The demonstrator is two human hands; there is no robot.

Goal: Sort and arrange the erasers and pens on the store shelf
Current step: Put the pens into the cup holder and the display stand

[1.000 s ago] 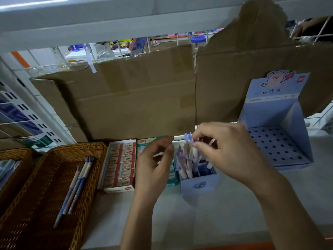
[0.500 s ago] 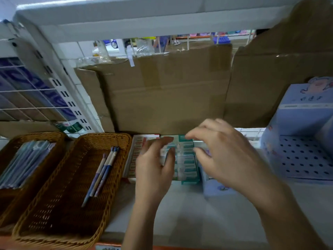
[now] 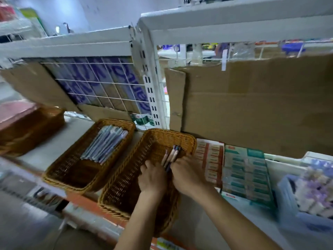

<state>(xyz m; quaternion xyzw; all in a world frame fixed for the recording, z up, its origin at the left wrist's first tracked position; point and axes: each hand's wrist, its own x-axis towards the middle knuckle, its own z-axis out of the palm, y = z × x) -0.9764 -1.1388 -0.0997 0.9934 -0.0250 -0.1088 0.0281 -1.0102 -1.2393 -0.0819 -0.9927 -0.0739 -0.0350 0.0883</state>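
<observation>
A wicker basket (image 3: pixel 126 188) stands on the shelf in front of me with a few pens (image 3: pixel 171 155) in it. My left hand (image 3: pixel 153 177) and my right hand (image 3: pixel 187 175) are both inside the basket, fingers curled round the lower ends of these pens. To the right lie a red-and-white box of erasers (image 3: pixel 210 159) and a green box of erasers (image 3: pixel 246 174). A blue box (image 3: pixel 295 212) at the far right holds purple and white pens (image 3: pixel 317 193).
A second wicker basket (image 3: pixel 61 174) to the left holds a bundle of blue pens (image 3: pixel 105 146). A darker basket (image 3: pixel 27 130) sits further left. Brown cardboard (image 3: pixel 252 109) lines the wire back behind the shelf. The shelf's orange front edge (image 3: pixel 86 202) runs below the baskets.
My view swung left. Both hands left the blue box of purple pens, passed over the eraser boxes and went into the wicker basket, where they now hold the pens.
</observation>
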